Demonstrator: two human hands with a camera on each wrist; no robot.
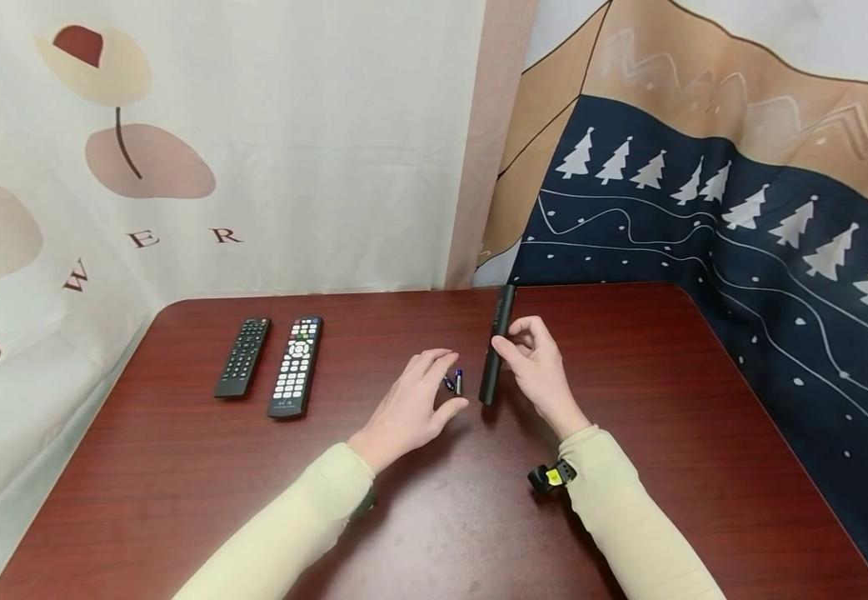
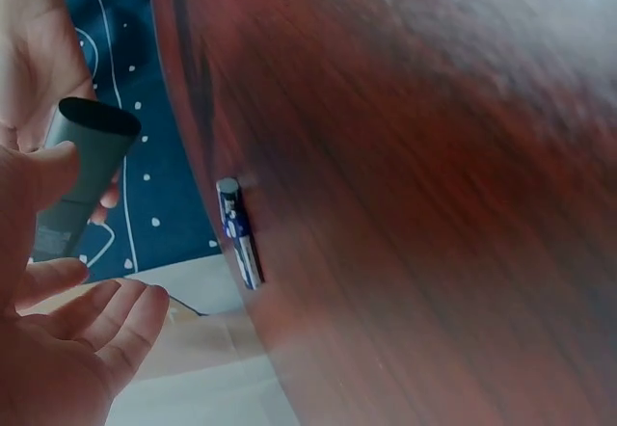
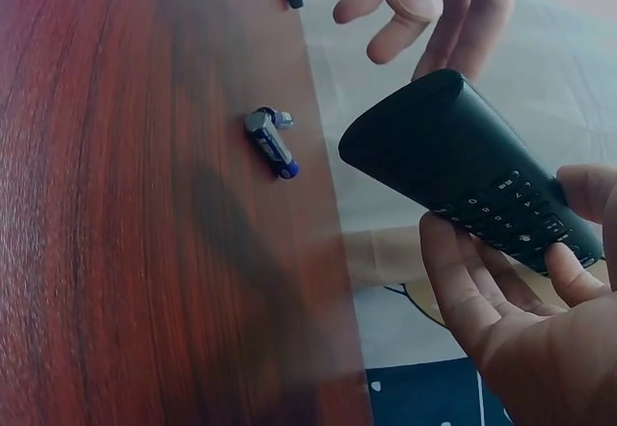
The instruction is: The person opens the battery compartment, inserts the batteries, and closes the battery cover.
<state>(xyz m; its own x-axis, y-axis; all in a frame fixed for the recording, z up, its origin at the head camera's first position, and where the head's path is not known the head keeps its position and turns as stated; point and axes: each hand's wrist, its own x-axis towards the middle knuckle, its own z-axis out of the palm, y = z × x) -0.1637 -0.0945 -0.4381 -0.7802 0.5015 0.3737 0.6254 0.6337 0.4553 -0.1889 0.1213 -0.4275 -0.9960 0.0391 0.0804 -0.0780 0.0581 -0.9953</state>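
My right hand (image 1: 542,372) holds a black remote control (image 1: 491,375) by its sides, turned on edge above the table. In the right wrist view, the buttons of this remote (image 3: 424,142) show close to the thumb and fingers. Two small blue-and-silver batteries (image 1: 459,382) lie together on the table, between the hands. My left hand (image 1: 410,410) hovers beside them, fingers spread and thumb apart, with nothing in its grasp. The left wrist view shows the batteries (image 2: 239,233) apart from that hand's fingers.
On the left of the dark red wooden table (image 1: 434,517) lie two more remotes, a smaller black one (image 1: 242,358) and a longer one with white buttons (image 1: 295,367). Behind the table hang a pale printed curtain (image 1: 329,167) and a navy cloth with trees (image 1: 629,217).
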